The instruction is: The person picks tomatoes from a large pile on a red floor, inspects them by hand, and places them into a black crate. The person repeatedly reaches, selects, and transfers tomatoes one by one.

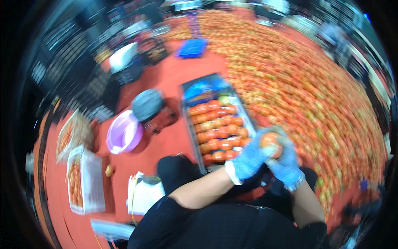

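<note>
Both my hands wear blue gloves and come together around one tomato (270, 140), just right of a crate. My left hand (249, 158) grips its left side and my right hand (286, 163) wraps its right side. Blur hides the exact finger positions. Left of my hands stands a long, dark-edged crate (193, 137) with rows of red tomatoes (219, 132) inside. At its far end are bright blue material (199, 88) and a pale green tomato (224, 99).
A huge spread of loose tomatoes (311, 102) covers the floor to the right. On the red floor covering (161, 146) at left stand a purple basin (124, 132), a grey rounded stool (147, 105) and a white crate of tomatoes (91, 183). A blue crate (192, 48) lies farther off. Blurred people are beyond.
</note>
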Tool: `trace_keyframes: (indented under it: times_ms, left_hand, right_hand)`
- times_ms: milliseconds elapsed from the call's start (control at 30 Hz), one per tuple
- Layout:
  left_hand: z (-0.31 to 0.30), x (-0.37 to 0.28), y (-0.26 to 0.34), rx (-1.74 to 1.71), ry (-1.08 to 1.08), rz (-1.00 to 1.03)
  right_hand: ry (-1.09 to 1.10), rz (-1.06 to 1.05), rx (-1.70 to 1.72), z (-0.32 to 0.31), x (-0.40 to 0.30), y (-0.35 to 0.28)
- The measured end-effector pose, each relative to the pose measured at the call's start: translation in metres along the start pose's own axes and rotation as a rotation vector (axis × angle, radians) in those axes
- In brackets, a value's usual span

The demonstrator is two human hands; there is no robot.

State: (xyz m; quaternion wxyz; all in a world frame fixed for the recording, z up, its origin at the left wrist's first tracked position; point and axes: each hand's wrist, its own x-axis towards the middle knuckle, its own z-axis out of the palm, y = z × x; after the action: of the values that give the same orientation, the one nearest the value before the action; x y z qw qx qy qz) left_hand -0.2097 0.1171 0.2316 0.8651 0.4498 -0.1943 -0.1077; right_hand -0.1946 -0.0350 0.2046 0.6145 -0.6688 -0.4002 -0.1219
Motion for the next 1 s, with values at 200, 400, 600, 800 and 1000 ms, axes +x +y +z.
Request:
trace_keyframes:
  times_ms: [200,400,600,800,1000]
  left_hand:
    - [-0.015,-0.090,0.038,0.398,0.357,0.228]
    - [-0.144,-0.231,0.062,-0.062,1.028,0.113]
    - [-0.226,-0.365,-0.011,-0.954,1.550,-0.175]
    - [-0.352,-0.396,0.270,-0.473,1.399,0.810]
    - [-0.324,-0.263,0.367,-0.011,1.412,0.379]
  right_hand:
    - [-0.074,0.283,-0.342,0.002,-0.046,-0.059]
    - [-0.075,0.634,-0.212,-0.023,-0.064,-0.038]
    - [0.061,0.646,-0.072,-0.033,-0.061,-0.046]
    - [0.033,0.707,-0.151,-0.033,-0.058,-0.058]
    - [0.220,0.577,-0.457,-0.098,-0.078,-0.078]
